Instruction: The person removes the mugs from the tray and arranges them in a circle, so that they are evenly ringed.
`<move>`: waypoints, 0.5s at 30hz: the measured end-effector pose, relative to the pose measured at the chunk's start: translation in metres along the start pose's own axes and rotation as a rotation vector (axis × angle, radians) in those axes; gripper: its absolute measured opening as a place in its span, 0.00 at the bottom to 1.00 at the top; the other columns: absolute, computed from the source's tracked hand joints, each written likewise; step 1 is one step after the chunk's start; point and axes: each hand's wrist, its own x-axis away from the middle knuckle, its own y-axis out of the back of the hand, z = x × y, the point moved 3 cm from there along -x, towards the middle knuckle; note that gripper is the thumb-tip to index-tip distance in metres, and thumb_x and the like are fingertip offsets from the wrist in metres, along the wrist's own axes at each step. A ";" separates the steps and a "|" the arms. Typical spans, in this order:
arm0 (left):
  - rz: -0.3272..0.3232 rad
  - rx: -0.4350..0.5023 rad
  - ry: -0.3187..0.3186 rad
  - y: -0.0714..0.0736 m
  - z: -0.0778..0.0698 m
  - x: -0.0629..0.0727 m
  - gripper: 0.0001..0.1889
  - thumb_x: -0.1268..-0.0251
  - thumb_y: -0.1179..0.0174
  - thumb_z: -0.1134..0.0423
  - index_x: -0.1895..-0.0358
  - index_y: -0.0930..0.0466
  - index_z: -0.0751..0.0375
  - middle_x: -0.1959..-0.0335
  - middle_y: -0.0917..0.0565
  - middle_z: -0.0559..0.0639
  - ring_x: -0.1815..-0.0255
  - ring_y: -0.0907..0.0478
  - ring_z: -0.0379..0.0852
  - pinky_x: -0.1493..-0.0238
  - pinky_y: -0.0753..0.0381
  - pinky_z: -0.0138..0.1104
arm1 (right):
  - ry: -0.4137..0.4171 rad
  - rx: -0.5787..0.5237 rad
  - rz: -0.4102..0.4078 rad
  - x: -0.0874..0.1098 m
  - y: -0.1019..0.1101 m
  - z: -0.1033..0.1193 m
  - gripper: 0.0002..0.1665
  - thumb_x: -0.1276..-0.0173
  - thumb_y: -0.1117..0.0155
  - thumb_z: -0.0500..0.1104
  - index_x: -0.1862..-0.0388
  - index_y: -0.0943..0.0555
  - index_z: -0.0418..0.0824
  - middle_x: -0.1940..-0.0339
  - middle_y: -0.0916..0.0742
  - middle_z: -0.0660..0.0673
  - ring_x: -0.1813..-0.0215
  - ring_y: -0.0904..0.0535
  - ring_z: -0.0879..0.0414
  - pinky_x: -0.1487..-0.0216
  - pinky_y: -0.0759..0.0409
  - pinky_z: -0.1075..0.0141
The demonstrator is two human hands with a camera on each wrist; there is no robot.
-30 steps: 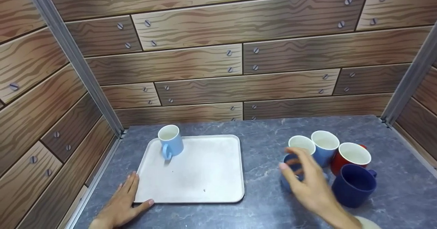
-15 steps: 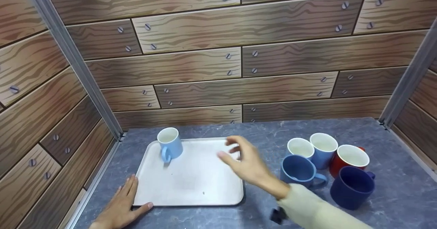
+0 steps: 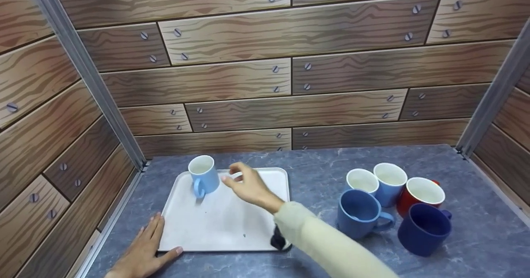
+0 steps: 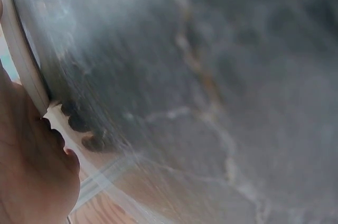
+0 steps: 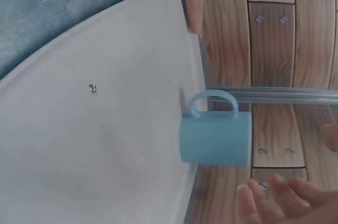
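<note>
A light blue mug (image 3: 208, 182) with a white inside stands upright at the back left of the white tray (image 3: 207, 228). Just to the right of this mug hovers my right hand (image 3: 250, 188), its fingers loosely bent, holding nothing. In the right wrist view a gap shows between the mug (image 5: 216, 139) and those fingers (image 5: 285, 203). My left hand (image 3: 140, 251) rests at the tray's front left corner, fingers straight along the side and thumb at the front edge. The left wrist view catches part of that hand (image 4: 37, 166) beside the tray's rim.
On the right of the grey marbled table (image 3: 319, 174) stand a medium blue mug (image 3: 358, 218), a red mug (image 3: 408, 201), a dark blue mug (image 3: 422, 232) and two white-lined mugs behind, one light blue (image 3: 389, 191). Wood-patterned walls (image 3: 248, 75) enclose the back and sides.
My right hand has travelled left from above the group of mugs, across the tray, to beside the light blue mug. My left hand stays at the tray's corner.
</note>
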 end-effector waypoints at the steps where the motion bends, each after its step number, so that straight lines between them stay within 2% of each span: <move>1: -0.001 -0.002 -0.001 0.001 0.000 0.000 0.59 0.31 0.38 0.30 0.18 0.48 0.79 0.16 0.45 0.76 0.15 0.48 0.74 0.18 0.45 0.66 | -0.016 -0.007 0.016 -0.004 -0.006 -0.003 0.28 0.22 0.33 0.51 0.33 0.21 0.34 0.37 0.14 0.36 0.40 0.14 0.41 0.41 0.13 0.51; 6: 0.012 0.017 0.008 0.002 -0.001 -0.001 0.60 0.31 0.38 0.29 0.17 0.50 0.78 0.15 0.46 0.75 0.14 0.50 0.73 0.17 0.47 0.66 | -0.091 -0.056 0.062 -0.016 -0.031 -0.017 0.30 0.20 0.35 0.50 0.28 0.23 0.33 0.34 0.16 0.37 0.36 0.16 0.41 0.35 0.15 0.50; 11: 0.048 0.022 0.035 -0.001 0.001 -0.001 0.61 0.31 0.40 0.28 0.16 0.52 0.77 0.14 0.48 0.75 0.14 0.51 0.74 0.16 0.48 0.67 | -0.114 -0.132 0.079 -0.024 -0.052 -0.028 0.29 0.19 0.37 0.46 0.29 0.24 0.28 0.34 0.16 0.34 0.31 0.19 0.38 0.30 0.18 0.49; 15: 0.046 0.024 0.038 0.000 0.003 -0.001 0.61 0.31 0.40 0.27 0.16 0.52 0.77 0.14 0.48 0.74 0.13 0.51 0.73 0.17 0.48 0.67 | -0.114 -0.218 0.082 -0.028 -0.064 -0.032 0.27 0.18 0.39 0.44 0.30 0.24 0.26 0.34 0.16 0.32 0.35 0.17 0.37 0.33 0.16 0.50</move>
